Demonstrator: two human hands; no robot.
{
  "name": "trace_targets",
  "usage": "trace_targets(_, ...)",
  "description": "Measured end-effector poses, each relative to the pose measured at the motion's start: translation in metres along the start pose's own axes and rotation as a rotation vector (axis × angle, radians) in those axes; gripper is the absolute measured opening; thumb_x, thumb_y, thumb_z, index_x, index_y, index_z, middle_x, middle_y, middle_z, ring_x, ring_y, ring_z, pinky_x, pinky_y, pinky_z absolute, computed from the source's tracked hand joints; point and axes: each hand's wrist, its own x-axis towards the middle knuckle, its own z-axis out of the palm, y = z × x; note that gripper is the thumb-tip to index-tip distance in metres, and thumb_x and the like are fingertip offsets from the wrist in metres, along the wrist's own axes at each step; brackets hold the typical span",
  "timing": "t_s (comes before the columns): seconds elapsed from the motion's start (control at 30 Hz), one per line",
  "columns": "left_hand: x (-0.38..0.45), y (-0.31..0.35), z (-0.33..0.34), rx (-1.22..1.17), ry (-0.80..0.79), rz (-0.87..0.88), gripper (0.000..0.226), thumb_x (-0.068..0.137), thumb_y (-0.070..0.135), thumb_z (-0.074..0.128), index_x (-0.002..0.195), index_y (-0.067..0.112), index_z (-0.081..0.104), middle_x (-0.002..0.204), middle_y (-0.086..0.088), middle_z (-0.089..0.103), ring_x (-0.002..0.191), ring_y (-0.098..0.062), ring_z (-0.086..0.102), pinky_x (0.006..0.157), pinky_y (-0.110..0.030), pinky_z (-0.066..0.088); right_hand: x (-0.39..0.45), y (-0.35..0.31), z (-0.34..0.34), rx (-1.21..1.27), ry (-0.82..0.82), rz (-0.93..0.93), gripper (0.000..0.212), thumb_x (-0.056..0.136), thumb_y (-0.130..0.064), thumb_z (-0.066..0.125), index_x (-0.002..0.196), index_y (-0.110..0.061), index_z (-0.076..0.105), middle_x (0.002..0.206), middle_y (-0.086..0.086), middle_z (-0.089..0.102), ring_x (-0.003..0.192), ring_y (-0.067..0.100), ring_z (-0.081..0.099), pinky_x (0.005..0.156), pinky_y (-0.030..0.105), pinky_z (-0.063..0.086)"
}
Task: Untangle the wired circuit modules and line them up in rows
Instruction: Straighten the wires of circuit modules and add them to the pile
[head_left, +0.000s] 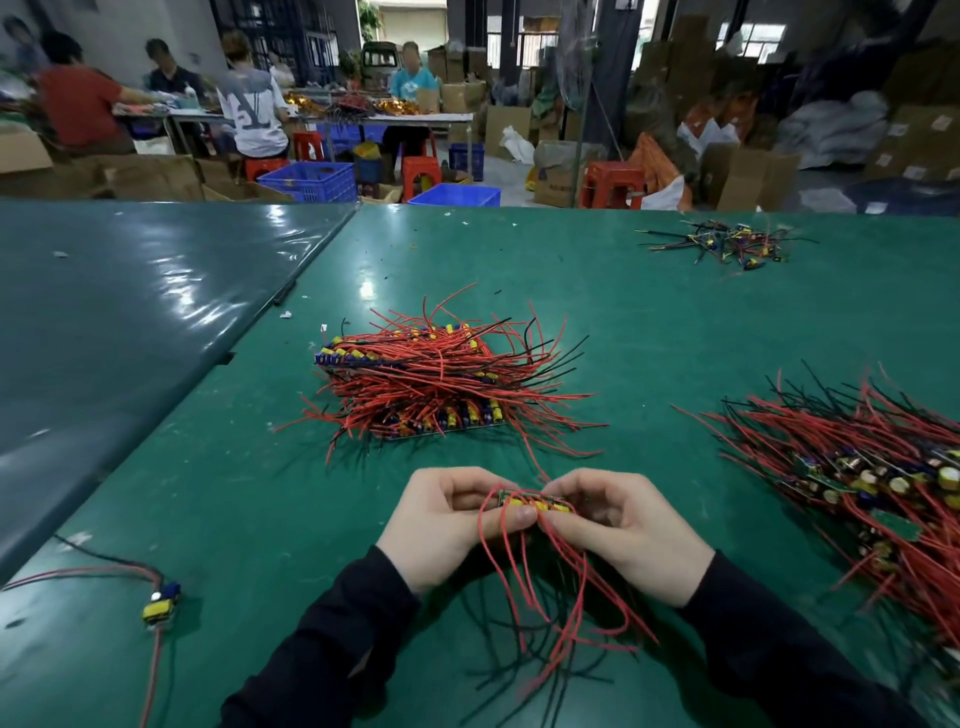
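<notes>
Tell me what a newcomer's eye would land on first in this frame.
Probably the stack of lined-up modules at the table's centre, bristling with red wires. Just below it, the left hand and right hand hold a small bundle of modules whose wires trail toward the camera. A larger tangled heap sprawls at the right edge.

Green tabletop (675, 322), red stools (608, 182), blue crates (311, 179), stacked cardboard boxes (737, 171), seated workers (249, 104), daylit windows (748, 36)

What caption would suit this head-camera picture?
Both hands, left and right, hold a small bunch of wired modules above the green table, near the lined-up stack.
</notes>
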Motion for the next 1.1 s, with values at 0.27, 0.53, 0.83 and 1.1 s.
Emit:
trace_targets(0.27,-0.001,0.003,-0.006,0.101,-0.04,0.081,0.018,0.051,0.02,0.08,0.065,0.009,0.074,0.066,-0.008,0.069,0.062,-0.015,0.058,0.06,-0.022,0.049,-0.003,-0.001,-0.002,-0.021,-0.011,-0.031,0.007,0.084,-0.009,0.068,0.086,-0.015,0.066,0.082,-0.001,0.067,0.077,0.008,0.058,0.076,0.029,0.047)
trace_targets(0.53,-0.001,0.003,-0.009,0.052,-0.132,0.063,0.014,0.057,0.01,0.076,0.068,0.004,0.073,0.064,-0.01,0.067,0.054,-0.013,0.059,0.056,-0.02,0.051,-0.006,-0.014,-0.004,0.059,-0.135,-0.052,0.023,0.077,-0.023,0.062,0.091,-0.005,0.064,0.081,0.002,0.06,0.076,0.007,0.052,0.071,0.02,0.043)
trace_targets(0.83,-0.003,0.005,-0.007,0.007,-0.169,-0.008,0.01,0.056,0.01,0.074,0.064,0.005,0.072,0.06,-0.011,0.064,0.048,-0.012,0.057,0.052,-0.017,0.049,-0.008,-0.016,-0.006,0.113,-0.181,-0.022,0.025,0.078,-0.021,0.06,0.093,-0.002,0.063,0.086,0.008,0.06,0.079,0.015,0.051,0.074,0.022,0.042)
trace_targets(1.1,-0.004,0.01,-0.009,-0.12,-0.253,-0.019,0.009,0.065,-0.001,0.069,0.067,0.006,0.074,0.06,-0.007,0.067,0.05,-0.013,0.064,0.053,-0.018,0.052,-0.008,-0.02,-0.012,0.254,-0.198,-0.016,0.013,0.08,-0.013,0.066,0.091,-0.006,0.067,0.083,-0.003,0.068,0.076,0.006,0.058,0.073,0.015,0.046)
